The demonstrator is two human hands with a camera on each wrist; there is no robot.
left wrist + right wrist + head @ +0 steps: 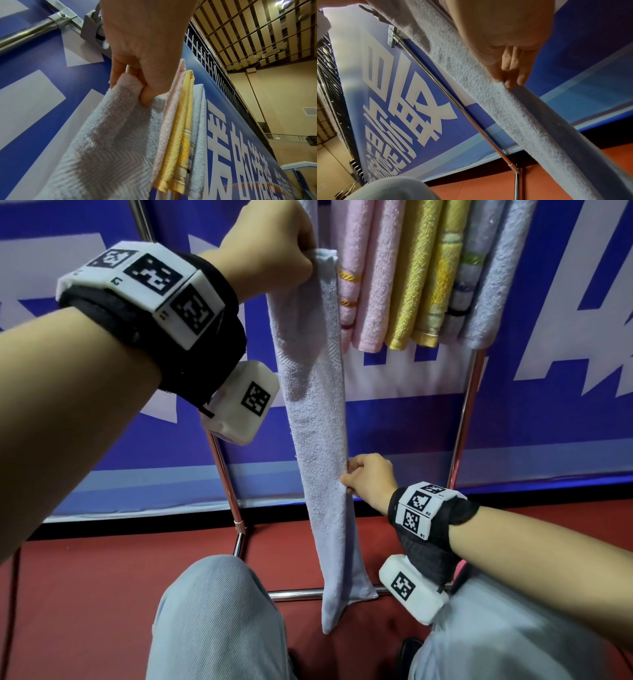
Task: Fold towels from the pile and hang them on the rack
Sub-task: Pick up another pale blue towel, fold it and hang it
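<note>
I am gripping the pale blue towel (pixel 315 419), soft and limp, hanging left of the towels already on the rack (pixel 460 419), left hand (pixel 274 244) clenching its top, right hand (pixel 368 475) pinching its right edge midway.

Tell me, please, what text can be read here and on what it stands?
"R2": right wrist marker block, upper face.
"R1": same block, lower face.
Left wrist marker block: small labels, too blurred.
Blue banner: large white Chinese characters, cropped and skewed, unreadable to me.
Held towel: no text.
</note>
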